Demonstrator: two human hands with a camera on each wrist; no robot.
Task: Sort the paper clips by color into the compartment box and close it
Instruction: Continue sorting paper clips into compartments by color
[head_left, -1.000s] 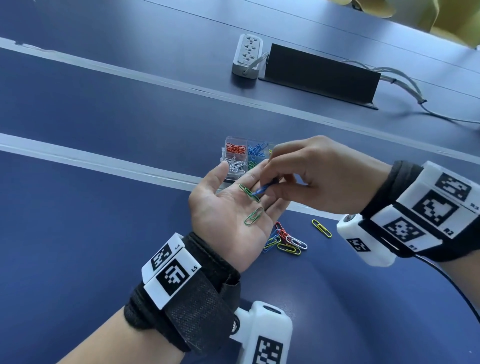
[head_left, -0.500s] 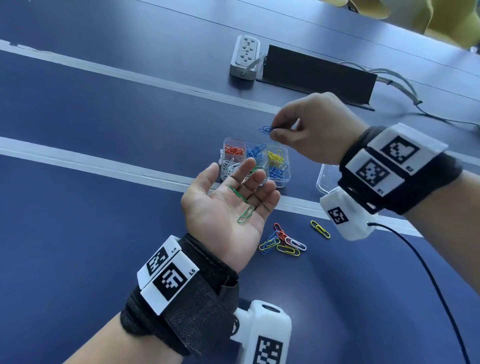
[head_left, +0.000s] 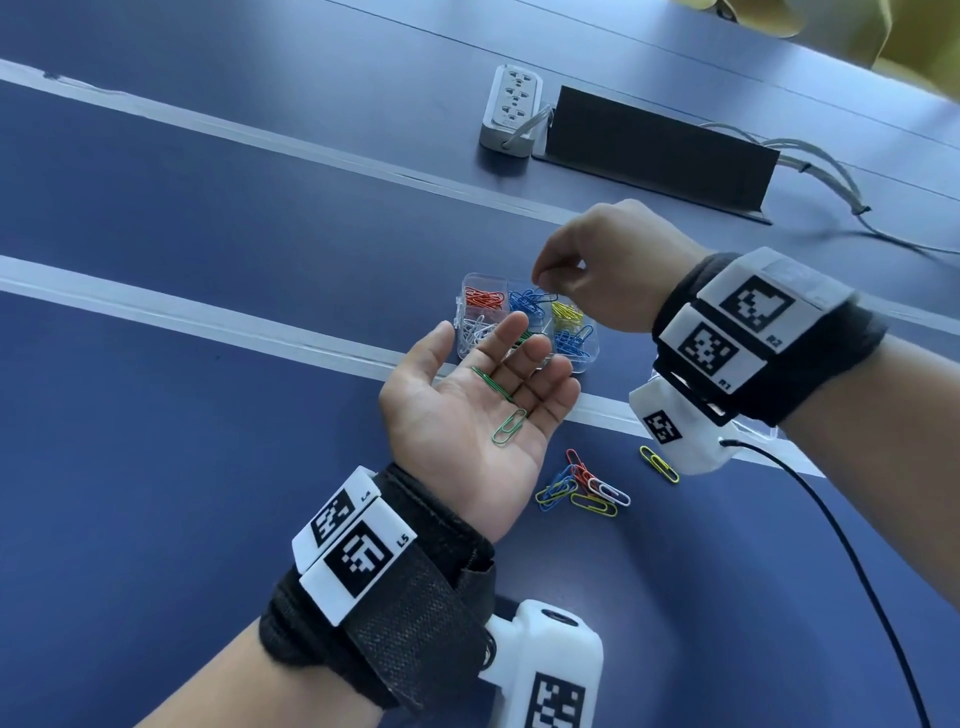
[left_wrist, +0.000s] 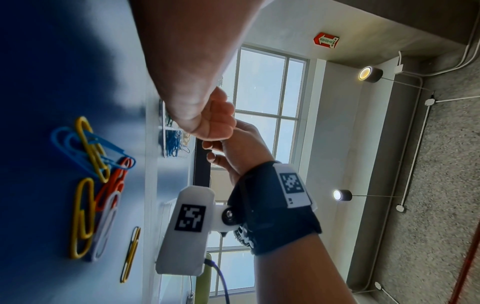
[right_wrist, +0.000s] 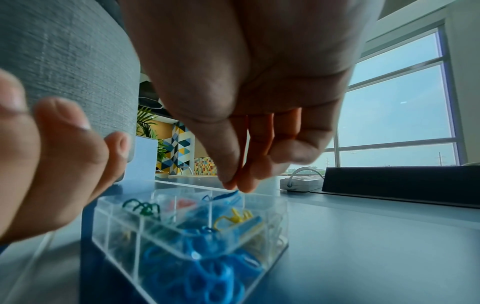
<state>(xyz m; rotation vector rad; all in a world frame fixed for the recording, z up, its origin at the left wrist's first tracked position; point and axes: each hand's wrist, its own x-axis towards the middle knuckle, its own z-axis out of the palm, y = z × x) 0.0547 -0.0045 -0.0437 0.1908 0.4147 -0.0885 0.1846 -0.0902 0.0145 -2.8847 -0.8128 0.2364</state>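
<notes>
The right hand hovers directly above the clear plastic compartment box on the dark blue worktop, thumb and forefinger pinching a small blue wire paper clip — its long axis roughly level, dangling just over the back compartment that holds blue clips. The left hand lies nearer the viewer, palm up and fingers relaxed, cradling two green wire paper clips — just beside the box's front edge.
</notes>
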